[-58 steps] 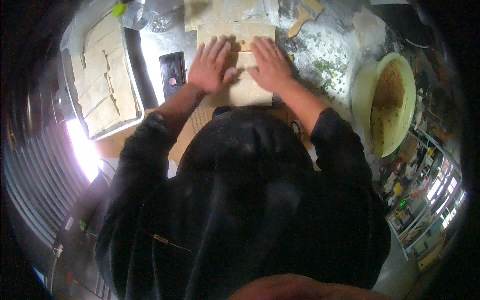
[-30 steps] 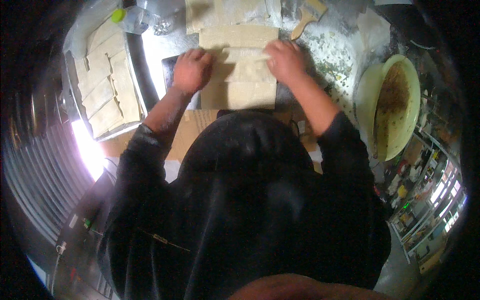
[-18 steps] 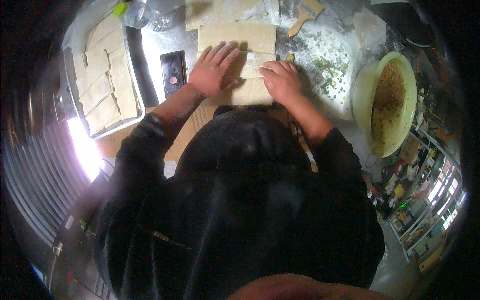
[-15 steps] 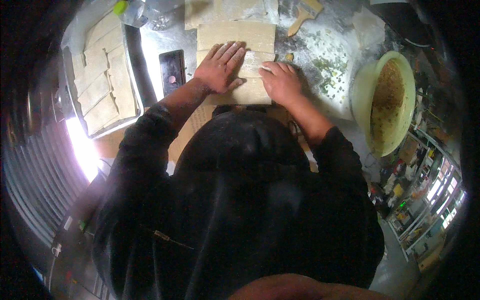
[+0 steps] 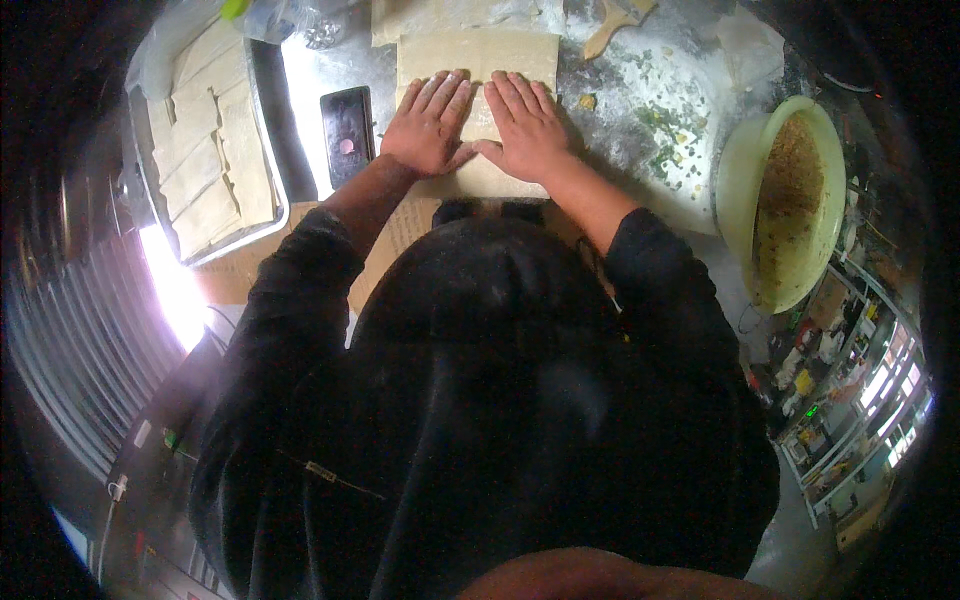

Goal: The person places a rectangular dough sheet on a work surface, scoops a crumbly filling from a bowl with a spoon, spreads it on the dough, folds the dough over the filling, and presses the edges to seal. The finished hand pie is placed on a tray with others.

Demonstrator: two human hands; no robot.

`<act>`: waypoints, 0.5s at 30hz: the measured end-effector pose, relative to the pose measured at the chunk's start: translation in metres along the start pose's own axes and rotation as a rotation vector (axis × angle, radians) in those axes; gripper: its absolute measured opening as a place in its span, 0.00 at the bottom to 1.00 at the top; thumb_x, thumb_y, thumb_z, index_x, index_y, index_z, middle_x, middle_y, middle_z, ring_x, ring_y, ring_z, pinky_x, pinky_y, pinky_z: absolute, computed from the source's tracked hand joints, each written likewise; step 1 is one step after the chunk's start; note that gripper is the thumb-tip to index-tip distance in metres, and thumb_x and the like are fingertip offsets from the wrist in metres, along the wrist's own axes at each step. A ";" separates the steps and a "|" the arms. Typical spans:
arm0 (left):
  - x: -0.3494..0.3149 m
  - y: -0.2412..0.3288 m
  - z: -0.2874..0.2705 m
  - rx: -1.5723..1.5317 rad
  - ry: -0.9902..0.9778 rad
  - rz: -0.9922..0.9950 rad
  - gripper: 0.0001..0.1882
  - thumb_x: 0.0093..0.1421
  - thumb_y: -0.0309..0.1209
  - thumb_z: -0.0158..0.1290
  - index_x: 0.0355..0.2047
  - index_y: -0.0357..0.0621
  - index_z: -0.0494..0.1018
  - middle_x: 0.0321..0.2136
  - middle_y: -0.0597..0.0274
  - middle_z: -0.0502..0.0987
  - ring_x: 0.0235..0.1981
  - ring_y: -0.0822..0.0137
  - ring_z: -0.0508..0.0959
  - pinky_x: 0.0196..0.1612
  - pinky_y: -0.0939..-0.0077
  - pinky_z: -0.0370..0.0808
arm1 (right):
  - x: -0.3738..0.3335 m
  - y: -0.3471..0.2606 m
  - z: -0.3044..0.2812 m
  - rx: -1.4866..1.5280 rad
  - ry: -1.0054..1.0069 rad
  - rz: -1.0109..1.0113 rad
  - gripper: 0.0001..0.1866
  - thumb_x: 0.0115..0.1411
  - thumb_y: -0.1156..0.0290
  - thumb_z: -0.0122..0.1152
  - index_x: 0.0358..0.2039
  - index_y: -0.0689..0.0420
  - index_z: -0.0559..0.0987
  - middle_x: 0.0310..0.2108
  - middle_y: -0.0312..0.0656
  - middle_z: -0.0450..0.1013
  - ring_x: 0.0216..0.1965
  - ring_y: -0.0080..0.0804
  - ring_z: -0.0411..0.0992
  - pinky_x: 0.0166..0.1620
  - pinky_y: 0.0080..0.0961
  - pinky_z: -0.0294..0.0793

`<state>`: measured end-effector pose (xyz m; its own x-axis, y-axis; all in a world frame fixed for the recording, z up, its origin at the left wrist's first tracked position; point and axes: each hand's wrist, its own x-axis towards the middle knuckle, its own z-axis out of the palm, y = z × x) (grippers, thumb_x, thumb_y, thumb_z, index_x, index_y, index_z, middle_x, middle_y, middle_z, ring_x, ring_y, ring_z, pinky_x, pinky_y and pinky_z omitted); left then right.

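Observation:
A pale, floury sheet of dough (image 5: 478,60) lies on the worktop in front of me. My left hand (image 5: 428,128) presses flat on its left part, fingers spread and dusted with flour. Flat on the right part rests my right hand (image 5: 525,130), fingers pointing away from me. The two thumbs nearly meet over the middle of the sheet. Neither hand grips anything. More dough (image 5: 460,14) lies just beyond, cut off by the upper edge of the picture.
On the left, a tray (image 5: 278,180) holds several flat dough pieces; a phone (image 5: 347,135) lies beside it. At right stand a pale green bowl (image 5: 738,190) with brown filling and a flat wooden brush (image 5: 605,35). Green bits (image 5: 668,140) are scattered on the floured worktop (image 5: 625,125).
My right hand has gone from curled fingers at the dough's right edge to lying flat on it. The dough's raised fold lines no longer show. My left hand stays flat.

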<state>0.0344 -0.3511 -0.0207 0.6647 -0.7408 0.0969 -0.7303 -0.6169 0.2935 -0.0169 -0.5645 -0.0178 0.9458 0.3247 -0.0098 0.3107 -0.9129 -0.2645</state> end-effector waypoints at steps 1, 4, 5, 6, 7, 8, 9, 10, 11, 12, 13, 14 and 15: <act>-0.001 0.001 0.001 0.007 -0.007 -0.007 0.44 0.61 0.56 0.52 0.69 0.39 0.56 0.71 0.46 0.56 0.71 0.48 0.56 0.72 0.47 0.50 | -0.003 -0.001 0.000 -0.012 -0.009 0.011 0.45 0.60 0.44 0.58 0.69 0.61 0.61 0.72 0.49 0.53 0.73 0.47 0.48 0.73 0.47 0.42; -0.007 0.003 0.001 -0.026 -0.009 -0.030 0.45 0.61 0.55 0.52 0.70 0.40 0.55 0.71 0.48 0.54 0.72 0.49 0.54 0.73 0.48 0.48 | -0.013 -0.007 -0.002 -0.017 -0.063 -0.055 0.45 0.60 0.45 0.59 0.69 0.60 0.60 0.73 0.48 0.52 0.74 0.46 0.47 0.74 0.47 0.42; -0.009 0.003 0.001 -0.016 -0.037 -0.039 0.45 0.61 0.55 0.52 0.70 0.41 0.54 0.71 0.48 0.54 0.72 0.49 0.54 0.73 0.47 0.48 | -0.016 -0.011 -0.003 0.017 -0.072 -0.109 0.45 0.60 0.45 0.59 0.70 0.60 0.60 0.73 0.48 0.51 0.74 0.45 0.46 0.74 0.47 0.41; -0.010 0.004 0.000 -0.011 -0.043 -0.039 0.45 0.61 0.56 0.52 0.71 0.42 0.54 0.72 0.49 0.54 0.73 0.49 0.53 0.73 0.47 0.47 | -0.019 -0.013 -0.004 -0.003 -0.150 -0.099 0.45 0.60 0.47 0.60 0.70 0.59 0.59 0.74 0.47 0.50 0.75 0.44 0.45 0.74 0.47 0.40; -0.011 0.005 -0.001 0.007 -0.076 -0.052 0.46 0.61 0.56 0.52 0.71 0.42 0.53 0.72 0.50 0.54 0.73 0.49 0.52 0.73 0.47 0.47 | -0.020 -0.016 -0.005 -0.007 -0.095 -0.109 0.44 0.60 0.47 0.60 0.70 0.59 0.59 0.74 0.47 0.50 0.75 0.45 0.45 0.74 0.46 0.40; -0.011 0.005 -0.002 -0.002 -0.047 -0.039 0.46 0.61 0.56 0.52 0.71 0.43 0.53 0.72 0.50 0.54 0.73 0.49 0.52 0.73 0.46 0.47 | -0.021 -0.017 -0.005 -0.011 -0.087 -0.112 0.44 0.60 0.47 0.59 0.70 0.59 0.59 0.74 0.47 0.50 0.75 0.45 0.45 0.74 0.46 0.40; -0.011 0.005 -0.005 0.002 -0.048 -0.038 0.46 0.61 0.57 0.51 0.71 0.44 0.53 0.72 0.50 0.54 0.73 0.48 0.52 0.73 0.46 0.47 | -0.022 -0.018 -0.006 -0.029 -0.092 -0.100 0.44 0.61 0.48 0.59 0.70 0.59 0.59 0.74 0.47 0.50 0.75 0.45 0.44 0.74 0.46 0.39; -0.012 0.006 -0.008 0.018 -0.098 -0.052 0.46 0.61 0.57 0.51 0.72 0.45 0.53 0.72 0.51 0.54 0.73 0.48 0.51 0.73 0.46 0.46 | -0.022 -0.016 -0.008 0.002 -0.082 -0.081 0.43 0.61 0.48 0.59 0.70 0.59 0.60 0.73 0.48 0.50 0.75 0.45 0.45 0.74 0.46 0.40; -0.013 0.005 -0.012 0.017 -0.090 -0.074 0.45 0.62 0.57 0.51 0.72 0.45 0.53 0.72 0.51 0.54 0.73 0.48 0.51 0.73 0.45 0.46 | -0.022 -0.013 -0.010 0.017 -0.087 -0.046 0.42 0.61 0.49 0.59 0.69 0.59 0.60 0.73 0.48 0.50 0.74 0.45 0.46 0.74 0.46 0.41; -0.013 0.004 -0.016 0.032 -0.125 -0.112 0.45 0.62 0.57 0.50 0.72 0.46 0.53 0.72 0.51 0.53 0.73 0.48 0.51 0.73 0.45 0.46 | -0.021 -0.009 -0.012 0.041 -0.083 -0.025 0.41 0.62 0.50 0.59 0.69 0.59 0.60 0.73 0.48 0.51 0.74 0.46 0.47 0.74 0.46 0.42; -0.012 0.003 -0.021 0.046 -0.133 -0.142 0.45 0.62 0.58 0.50 0.72 0.47 0.53 0.72 0.51 0.53 0.74 0.48 0.51 0.73 0.45 0.45 | -0.020 -0.003 -0.015 0.025 -0.084 0.048 0.41 0.62 0.50 0.58 0.69 0.60 0.60 0.72 0.49 0.52 0.73 0.46 0.48 0.73 0.46 0.44; -0.009 0.001 -0.025 0.033 -0.186 -0.174 0.43 0.62 0.57 0.50 0.71 0.47 0.55 0.70 0.52 0.57 0.72 0.48 0.54 0.72 0.45 0.47 | -0.019 0.005 -0.018 0.023 -0.080 0.107 0.40 0.63 0.51 0.58 0.69 0.60 0.61 0.72 0.50 0.54 0.73 0.46 0.50 0.73 0.45 0.45; -0.004 -0.001 -0.029 0.019 -0.214 -0.197 0.41 0.63 0.56 0.49 0.69 0.47 0.57 0.67 0.52 0.61 0.70 0.48 0.58 0.72 0.45 0.49 | -0.018 0.011 -0.022 0.018 -0.054 0.161 0.39 0.63 0.51 0.58 0.68 0.60 0.61 0.71 0.50 0.55 0.72 0.47 0.51 0.73 0.45 0.46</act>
<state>0.0373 -0.3398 0.0067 0.7470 -0.6444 -0.1637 -0.5948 -0.7577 0.2687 -0.0284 -0.5858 0.0004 0.9764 0.1884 -0.1053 0.1539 -0.9498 -0.2725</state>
